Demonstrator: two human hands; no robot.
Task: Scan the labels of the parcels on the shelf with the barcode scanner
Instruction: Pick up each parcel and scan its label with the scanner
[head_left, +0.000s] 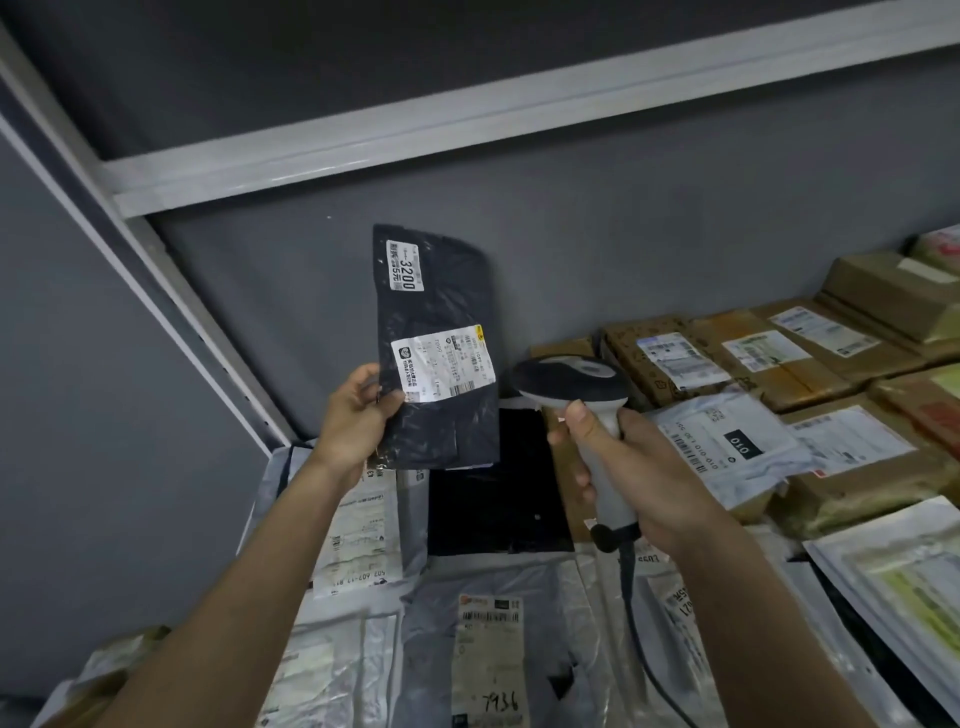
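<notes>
My left hand (353, 415) holds a dark blue plastic mailer (441, 312) upright above the shelf, thumb on its lower left front. The mailer carries a white shipping label (441, 366) at mid-height and a small "3200" sticker (405, 265) near the top. My right hand (628, 473) grips the grey handle of the barcode scanner (571, 379). The scanner's dark head sits just right of the mailer's label, at about the same height. Its cable (631, 587) hangs down from the handle.
Grey and white poly mailers (488, 644) with labels lie flat on the shelf below my arms. A black bag (493, 499) lies under the held mailer. Brown cardboard boxes (779, 358) with labels fill the right side. A white shelf beam (467, 130) runs overhead.
</notes>
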